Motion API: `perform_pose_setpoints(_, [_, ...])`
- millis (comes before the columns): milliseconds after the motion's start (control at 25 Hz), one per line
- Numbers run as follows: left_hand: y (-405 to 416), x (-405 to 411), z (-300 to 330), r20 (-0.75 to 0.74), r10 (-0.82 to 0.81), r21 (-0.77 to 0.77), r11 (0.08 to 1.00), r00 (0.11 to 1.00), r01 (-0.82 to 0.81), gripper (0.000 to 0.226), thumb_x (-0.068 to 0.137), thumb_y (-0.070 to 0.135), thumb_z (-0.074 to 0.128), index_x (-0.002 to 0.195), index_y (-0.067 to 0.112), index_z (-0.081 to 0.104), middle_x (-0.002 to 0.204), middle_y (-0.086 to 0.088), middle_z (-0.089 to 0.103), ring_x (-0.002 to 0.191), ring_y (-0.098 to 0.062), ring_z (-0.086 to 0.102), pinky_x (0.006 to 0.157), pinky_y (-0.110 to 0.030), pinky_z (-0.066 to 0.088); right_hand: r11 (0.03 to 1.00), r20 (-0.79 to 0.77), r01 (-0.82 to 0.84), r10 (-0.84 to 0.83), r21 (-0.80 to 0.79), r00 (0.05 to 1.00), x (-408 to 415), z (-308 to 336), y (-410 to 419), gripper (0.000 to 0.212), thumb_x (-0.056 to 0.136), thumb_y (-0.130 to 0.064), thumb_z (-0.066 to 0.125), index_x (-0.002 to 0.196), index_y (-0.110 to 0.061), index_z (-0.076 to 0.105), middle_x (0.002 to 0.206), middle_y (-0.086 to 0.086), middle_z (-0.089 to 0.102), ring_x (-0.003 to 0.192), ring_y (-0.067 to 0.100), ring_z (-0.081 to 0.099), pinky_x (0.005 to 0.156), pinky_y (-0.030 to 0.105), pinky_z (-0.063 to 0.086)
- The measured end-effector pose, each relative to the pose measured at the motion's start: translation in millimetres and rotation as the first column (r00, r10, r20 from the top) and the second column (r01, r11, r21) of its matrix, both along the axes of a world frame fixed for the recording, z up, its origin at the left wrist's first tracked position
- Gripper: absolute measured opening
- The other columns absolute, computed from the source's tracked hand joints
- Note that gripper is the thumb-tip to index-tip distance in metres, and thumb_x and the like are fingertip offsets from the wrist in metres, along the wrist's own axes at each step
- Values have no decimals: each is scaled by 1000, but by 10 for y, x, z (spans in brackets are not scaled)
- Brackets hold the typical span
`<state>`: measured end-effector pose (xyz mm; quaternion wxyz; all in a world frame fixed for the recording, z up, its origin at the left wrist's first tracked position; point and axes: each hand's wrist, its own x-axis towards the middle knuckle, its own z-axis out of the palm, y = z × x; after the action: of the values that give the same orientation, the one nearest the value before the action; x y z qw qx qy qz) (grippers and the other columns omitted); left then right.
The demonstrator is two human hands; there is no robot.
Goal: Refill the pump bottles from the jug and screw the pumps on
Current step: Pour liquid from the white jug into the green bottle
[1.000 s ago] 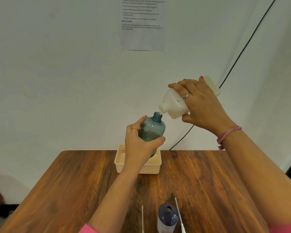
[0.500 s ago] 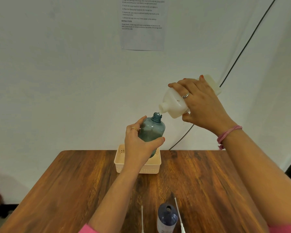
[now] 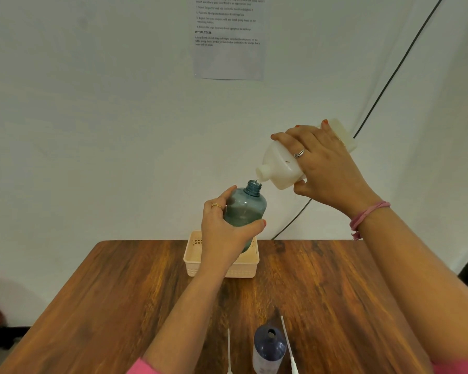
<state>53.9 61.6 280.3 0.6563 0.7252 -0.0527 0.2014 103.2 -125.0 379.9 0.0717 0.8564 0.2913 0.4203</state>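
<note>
My left hand grips a teal see-through pump bottle with an open neck, held up above the table. My right hand holds a white jug tilted down to the left, its spout just above and right of the bottle's neck. A little clear liquid shows at the bottle's mouth. A dark blue bottle with an open neck stands at the table's near edge. Two white pump tubes lie on either side of it.
A cream plastic basket sits at the far edge of the wooden table, partly behind my left hand. A black cable runs down the white wall behind. A printed sheet hangs on the wall.
The jug has tipped slightly further and its spout has come closer to the teal bottle's neck. Both hands stay almost where they were.
</note>
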Motion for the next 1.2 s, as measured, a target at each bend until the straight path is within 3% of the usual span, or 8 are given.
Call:
perform_pose_setpoints(200, [-7,-6,1,-1,2,-9,1000,1000,-2,83,61,17,87,133,31,48,117,8,44,106,-4,52,81,-18,52,1000,10,-6,6,-5,1000,-2,6,0,92,54,-13,83,136,-15,43,125,11,54,119,34,48,107,58,24])
perform_pose_setpoints(720, [-12,-36,12,-14,1,7,1000,1000,-1,82,61,17,87,130,34,47,118,7,44,102,-3,52,78,-15,51,998,56,-31,34,-46,998,-15,27,17,90,54,-9,83,135,-14,43,124,15,55,118,37,49,106,61,25])
perform_pose_setpoints(960, [5,-54,16,-17,-5,-15,1000,1000,5,77,60,16,87,123,38,48,119,5,46,104,-4,53,87,-29,55,998,54,-23,27,-65,998,-9,30,30,93,54,-11,84,136,-16,39,126,14,54,120,36,48,106,61,25])
perform_pose_setpoints(1200, [8,-52,5,-24,-5,-9,1000,1000,5,78,61,16,87,123,39,46,120,5,46,102,-4,53,86,-28,54,998,67,-26,31,-63,997,-8,32,45,93,54,-10,84,135,-15,40,125,14,56,118,36,50,106,61,25])
